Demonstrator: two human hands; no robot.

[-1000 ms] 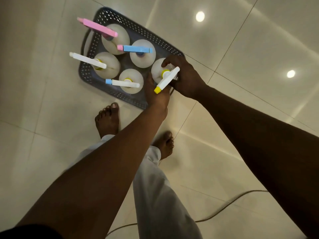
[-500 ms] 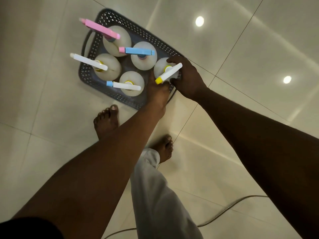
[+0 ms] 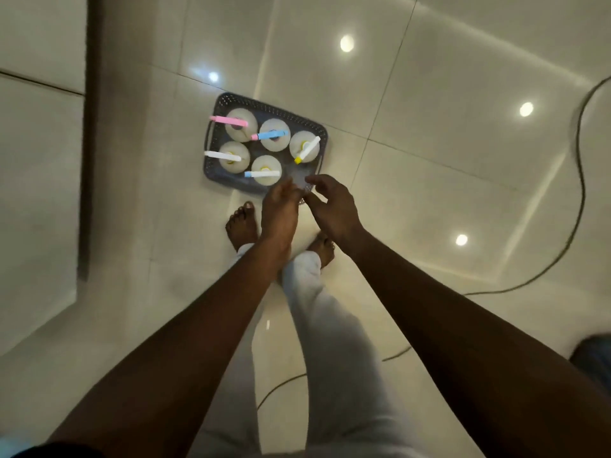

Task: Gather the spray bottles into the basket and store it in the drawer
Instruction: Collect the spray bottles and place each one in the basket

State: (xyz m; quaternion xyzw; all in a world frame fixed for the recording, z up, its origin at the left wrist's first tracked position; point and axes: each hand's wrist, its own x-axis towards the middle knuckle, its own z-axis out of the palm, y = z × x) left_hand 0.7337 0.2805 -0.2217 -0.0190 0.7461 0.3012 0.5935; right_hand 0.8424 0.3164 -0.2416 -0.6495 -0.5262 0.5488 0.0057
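Note:
A dark grey perforated basket sits on the pale tiled floor with several white spray bottles upright inside. Their heads are pink, blue, white with a yellow tip, plain white and white with a blue tip. My left hand and my right hand hover just above the basket's near right corner. Both have loosely spread fingers and hold nothing. That corner of the basket is hidden behind them.
My bare feet stand right behind the basket. A cable curves across the floor on the right and behind my legs. A white cabinet or wall edge rises on the left. Something dark lies at the far right.
My right hand has let go of the yellow-tipped bottle, which now stands in the basket. Both hands have drawn back toward me, and the view has risen away from the basket.

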